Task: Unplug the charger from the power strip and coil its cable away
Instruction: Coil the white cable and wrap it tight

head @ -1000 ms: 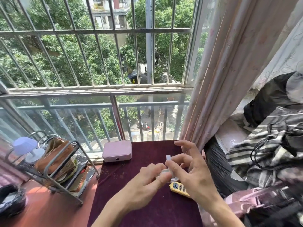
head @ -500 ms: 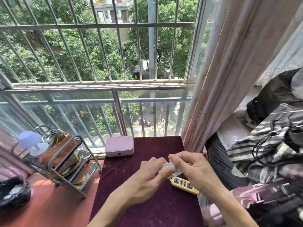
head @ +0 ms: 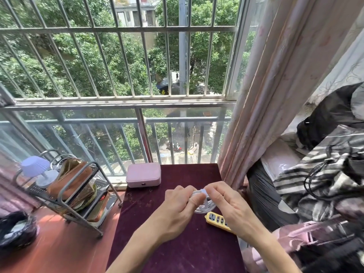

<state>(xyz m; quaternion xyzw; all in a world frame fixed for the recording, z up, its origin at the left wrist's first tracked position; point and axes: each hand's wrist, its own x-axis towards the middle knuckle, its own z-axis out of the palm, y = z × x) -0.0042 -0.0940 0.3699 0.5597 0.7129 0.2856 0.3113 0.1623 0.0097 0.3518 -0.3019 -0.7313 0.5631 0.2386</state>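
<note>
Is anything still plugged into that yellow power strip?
No, the visible sockets of the yellow power strip are empty, and both hands hold the white cable above it.

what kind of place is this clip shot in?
Likely a home bedroom or living area on an upper floor. A barred window overlooks trees and a street below, a pink curtain hangs beside it, and clothes lie heaped by a small table.

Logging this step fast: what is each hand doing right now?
Left hand: closed on the coiled white charger cable.
Right hand: closed, pinching the same cable's top.
</note>
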